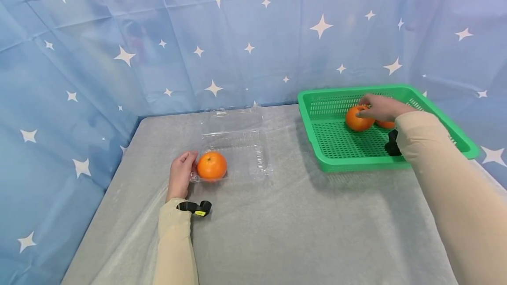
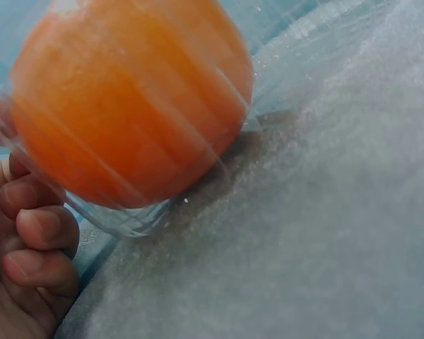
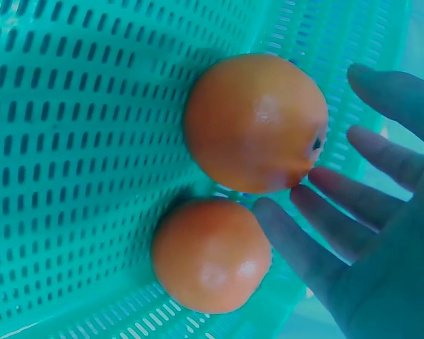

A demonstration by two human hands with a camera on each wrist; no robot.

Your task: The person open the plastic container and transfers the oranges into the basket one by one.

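At the left of the table, my left hand (image 1: 182, 173) pinches the left edge of a clear plastic clamshell box (image 1: 243, 155), its lid laid back. One orange (image 1: 212, 165) sits in the box's front left corner; the left wrist view shows it through the clear wall, beside my curled fingers (image 2: 46, 227). Over a green plastic basket (image 1: 322, 162), my right hand (image 1: 384, 107) reaches in, fingers spread around the top of an orange (image 1: 358, 120). A second orange (image 3: 212, 256) lies beside that one, partly hidden by the hand in the head view.
A grey cloth covers the table (image 1: 293, 228). Blue curtains (image 1: 237, 30) with white stars hang behind and along the left side. The basket's raised rim stands at the back right, a stretch of table between it and the box.
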